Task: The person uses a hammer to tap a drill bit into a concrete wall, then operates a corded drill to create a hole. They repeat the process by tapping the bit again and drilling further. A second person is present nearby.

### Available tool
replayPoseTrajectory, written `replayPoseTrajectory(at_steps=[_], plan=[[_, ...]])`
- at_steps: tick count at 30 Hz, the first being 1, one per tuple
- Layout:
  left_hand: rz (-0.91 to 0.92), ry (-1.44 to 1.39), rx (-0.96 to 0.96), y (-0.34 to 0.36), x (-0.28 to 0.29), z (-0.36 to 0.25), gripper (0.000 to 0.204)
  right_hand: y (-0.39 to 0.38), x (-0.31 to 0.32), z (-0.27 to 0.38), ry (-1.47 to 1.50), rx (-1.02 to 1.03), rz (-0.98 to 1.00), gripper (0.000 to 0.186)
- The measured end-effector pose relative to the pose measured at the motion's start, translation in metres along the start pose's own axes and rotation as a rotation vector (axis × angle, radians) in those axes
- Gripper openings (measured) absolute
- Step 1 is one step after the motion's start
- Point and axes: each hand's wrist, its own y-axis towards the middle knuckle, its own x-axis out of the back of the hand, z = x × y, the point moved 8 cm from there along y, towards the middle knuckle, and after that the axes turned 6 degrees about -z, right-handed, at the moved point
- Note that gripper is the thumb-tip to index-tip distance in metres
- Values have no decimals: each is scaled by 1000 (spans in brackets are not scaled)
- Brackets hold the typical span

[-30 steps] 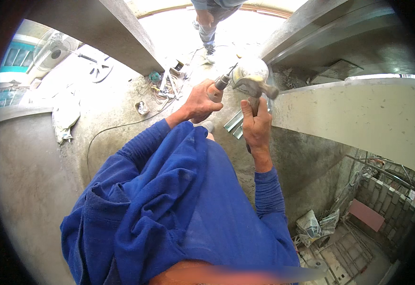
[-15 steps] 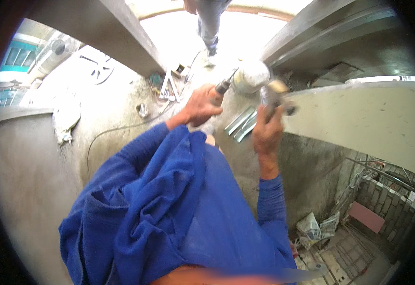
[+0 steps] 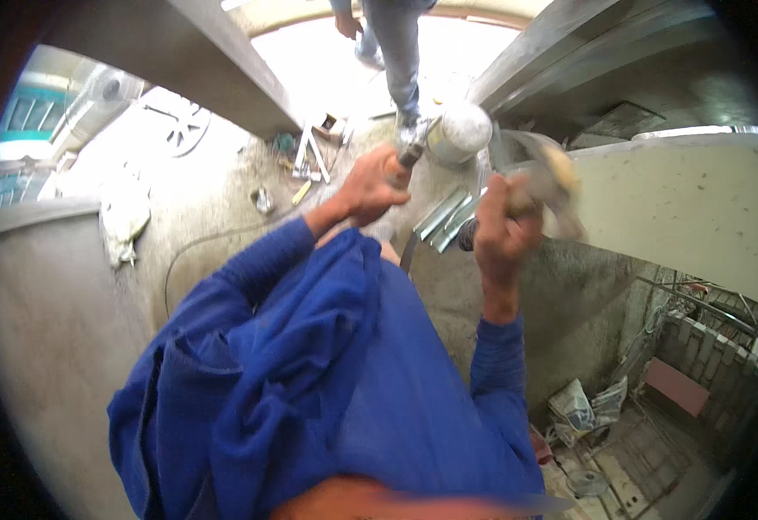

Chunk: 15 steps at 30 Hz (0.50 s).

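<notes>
My left hand (image 3: 370, 186) is wrapped round a tool with a dark cylindrical end (image 3: 411, 156), which points up and to the right. Most of its body is hidden in my fingers. Farther right, my right hand (image 3: 507, 230) grips a tool with a rounded tan part (image 3: 559, 169). Motion smears it, so its exact kind cannot be told; a dark end shows below the fist. Beyond and between my hands stands a pale bucket (image 3: 461, 134) with a whitish top. Shiny metal strips (image 3: 442, 221) lie on the floor nearer me, between the hands.
Another person's legs (image 3: 396, 65) stand beyond the bucket. A cable (image 3: 201, 241), white strips (image 3: 311, 154) and small items lie left. A pale sack (image 3: 125, 221) and a fan (image 3: 106, 94) are farther left. A cream panel (image 3: 673, 191) borders the right, above a lower area with bricks.
My right hand and its tool have swung to the right and slightly toward me. The left hand has barely moved. The other person has stepped closer to the bucket.
</notes>
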Motion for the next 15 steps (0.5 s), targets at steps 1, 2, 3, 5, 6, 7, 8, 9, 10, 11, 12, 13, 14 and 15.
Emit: replayPoseTrajectory(at_steps=[1,2,3,5,6,7,8,9,10,11,12,13,14,15], plan=[[-4,5,-32,1,-2,-2,42,3,-1,1,136,-50,-64,14],[9,-8,-60,-2,-6,-4,41,4,-2,5,144,-3,-57,14],[4,18,-95,-3,-7,-5,40,1,-14,13,64,120,-22,13],[-32,362,-612,-19,-6,-36,39,-9,-60,-25,-53,-146,259,17],[-1,322,-495,-21,-6,-26,36,-26,-65,-45,-189,-266,305,19],[14,223,-298,-20,-3,-10,34,-39,-66,-71,-362,-413,365,21],[-18,59,-58,-24,2,8,33,-36,-63,-72,-277,-286,267,21],[-77,38,-110,-23,7,5,34,-43,-60,-75,-233,-241,204,22],[-83,55,-119,-32,9,5,36,-58,-57,-76,-200,-285,171,22],[15,-31,197,-33,0,28,44,-60,-62,-81,-131,-320,248,23],[8,4,95,-33,4,20,49,-66,-61,-78,-81,-326,245,24],[-3,-14,96,-30,6,19,49,-62,-65,-74,-13,-314,244,25],[-18,-41,109,-30,8,18,49,-60,-69,-63,109,-249,241,26],[-12,-95,130,-28,10,19,47,-58,-78,-62,190,-301,251,22]])
